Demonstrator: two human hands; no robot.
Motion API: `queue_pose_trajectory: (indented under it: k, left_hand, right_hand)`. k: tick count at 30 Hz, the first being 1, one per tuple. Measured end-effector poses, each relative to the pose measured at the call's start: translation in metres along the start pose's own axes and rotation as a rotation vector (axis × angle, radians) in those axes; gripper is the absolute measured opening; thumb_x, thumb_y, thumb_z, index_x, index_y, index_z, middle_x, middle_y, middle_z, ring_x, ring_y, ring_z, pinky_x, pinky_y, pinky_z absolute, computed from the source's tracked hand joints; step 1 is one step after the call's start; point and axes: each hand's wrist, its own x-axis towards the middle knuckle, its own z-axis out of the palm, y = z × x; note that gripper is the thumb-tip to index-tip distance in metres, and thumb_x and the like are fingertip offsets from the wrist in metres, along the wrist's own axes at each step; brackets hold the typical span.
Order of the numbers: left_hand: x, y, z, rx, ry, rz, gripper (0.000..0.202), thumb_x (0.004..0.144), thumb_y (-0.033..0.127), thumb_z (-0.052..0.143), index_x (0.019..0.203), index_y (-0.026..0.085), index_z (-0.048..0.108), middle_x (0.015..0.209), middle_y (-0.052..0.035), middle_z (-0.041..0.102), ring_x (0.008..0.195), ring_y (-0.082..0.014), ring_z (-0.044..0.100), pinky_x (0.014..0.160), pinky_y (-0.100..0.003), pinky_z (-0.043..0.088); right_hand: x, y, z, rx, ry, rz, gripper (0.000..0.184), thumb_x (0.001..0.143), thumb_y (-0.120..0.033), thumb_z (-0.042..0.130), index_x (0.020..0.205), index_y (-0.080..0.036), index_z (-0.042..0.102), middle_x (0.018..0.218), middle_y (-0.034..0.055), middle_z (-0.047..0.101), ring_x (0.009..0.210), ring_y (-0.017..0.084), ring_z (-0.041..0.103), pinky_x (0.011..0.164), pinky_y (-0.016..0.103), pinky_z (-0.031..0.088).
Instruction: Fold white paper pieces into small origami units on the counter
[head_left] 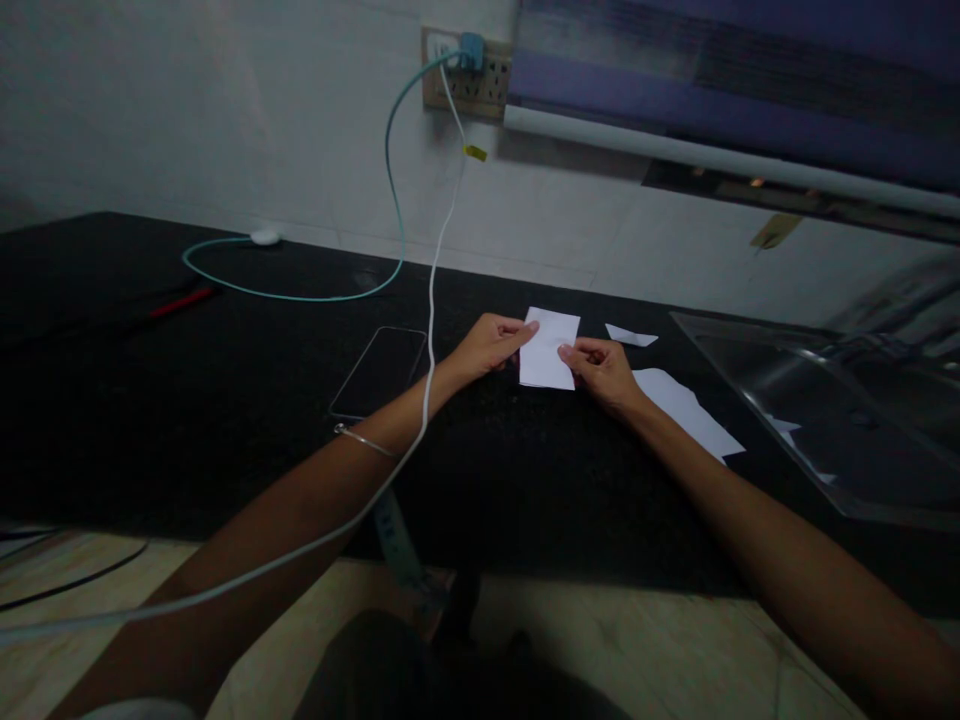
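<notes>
Paper, a small white sheet, lies flat on the black counter between the person's 2 hands. The left hand pinches its left edge, thumb and fingertips closed on it. The right hand grips its lower right edge the same way. A dark phone rests just left of the left wrist, beside a white cable. More white sheets lie by the right hand, with 1 scrap near the steel sink.
</notes>
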Motion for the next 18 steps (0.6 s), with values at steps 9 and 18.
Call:
queue_pose_trajectory:
  k: [9, 18]
  left_hand:
    - [0.0029, -0.0088, 0.0008, -0.047, 0.033, 0.071, 0.036, 0.096, 0.041, 0.053, 0.073, 0.014, 0.062, 0.055, 0.003, 0.052, 0.04, -0.0051, 0.042, 0.037, -0.019, 0.025]
    - [0.0044, -0.0055, 0.0048, 0.005, 0.035, 0.029, 0.04, 0.102, 0.031, 0.039, 0.071, 0.014, 0.058, 0.051, 0.0012, 0.057, 0.04, -0.006, 0.052, 0.041, -0.018, 0.034]
  right_hand:
    - [-0.0006, 0.0012, 0.0006, -0.022, -0.022, 0.003, 0.037, 0.078, -0.051, 0.071, 0.063, -0.019, 0.059, 0.053, -0.0029, 0.049, 0.048, 0.01, 0.039, 0.047, 0.026, 0.025]
    - [-0.003, 0.0001, -0.0008, -0.031, -0.038, 0.037, 0.034, 0.079, -0.048, 0.071, 0.064, -0.019, 0.061, 0.054, -0.0026, 0.049, 0.049, 0.01, 0.041, 0.048, 0.026, 0.027]
